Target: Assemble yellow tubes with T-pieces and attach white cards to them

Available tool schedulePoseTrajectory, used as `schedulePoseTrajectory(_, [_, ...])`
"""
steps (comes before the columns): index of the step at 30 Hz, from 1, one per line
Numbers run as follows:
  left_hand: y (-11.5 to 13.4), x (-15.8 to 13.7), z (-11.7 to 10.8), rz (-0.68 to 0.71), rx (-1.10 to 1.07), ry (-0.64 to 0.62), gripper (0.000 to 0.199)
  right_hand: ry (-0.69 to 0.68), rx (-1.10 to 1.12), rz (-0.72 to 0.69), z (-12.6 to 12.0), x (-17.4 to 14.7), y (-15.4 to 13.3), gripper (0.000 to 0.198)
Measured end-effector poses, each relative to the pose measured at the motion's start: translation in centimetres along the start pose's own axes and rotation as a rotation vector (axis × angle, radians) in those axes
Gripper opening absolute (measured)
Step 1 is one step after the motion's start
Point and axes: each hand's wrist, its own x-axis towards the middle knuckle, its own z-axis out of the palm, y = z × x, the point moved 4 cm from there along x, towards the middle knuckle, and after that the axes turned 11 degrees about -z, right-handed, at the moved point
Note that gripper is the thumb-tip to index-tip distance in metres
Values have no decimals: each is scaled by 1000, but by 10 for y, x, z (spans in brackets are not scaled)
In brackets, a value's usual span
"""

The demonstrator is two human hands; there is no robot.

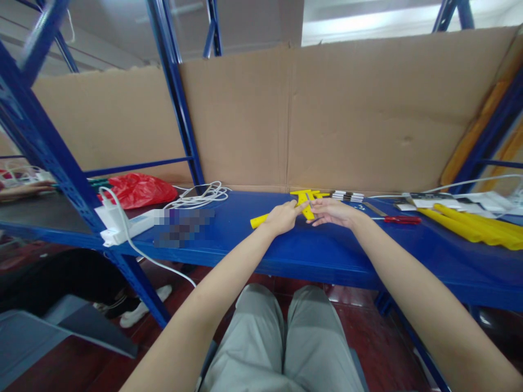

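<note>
Head cam: L hand (283, 218) fingers clamped on yellow tube (258, 221), R hand (333, 210) fingers at yellow pc (302, 197), can't tell grip.

White glare above the cardboard panel (347, 120), dimmer floor (368, 337), soft focus, stretched edges

The left hand (283, 218) curls over a yellow tube (259, 221), whose end pokes out beside it on the blue shelf (237, 247). The right hand (333, 211) reaches in from the other side, its fingertips at a yellow part (304, 204) between the two hands; whether they grip it is too small to tell. To the right lie a red-handled screwdriver (402, 220) and, farther along, more yellow tubes (469, 226) in a row. On the left sit a white power strip (137, 226), a coiled white cord (206, 195) and a red plastic bag (141, 190). A cardboard sheet (347, 114) stands behind the shelf.
</note>
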Motion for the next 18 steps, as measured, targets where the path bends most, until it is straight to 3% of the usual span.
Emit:
schedulePoseTrajectory(4, [-2, 0, 2, -9, -6, 18, 60, -36, 9, -13, 0, 0, 0, 18])
schedulePoseTrajectory(18, [-2, -3, -2, -18, 24, 4, 60, 33, -31, -14, 3, 1, 3, 14])
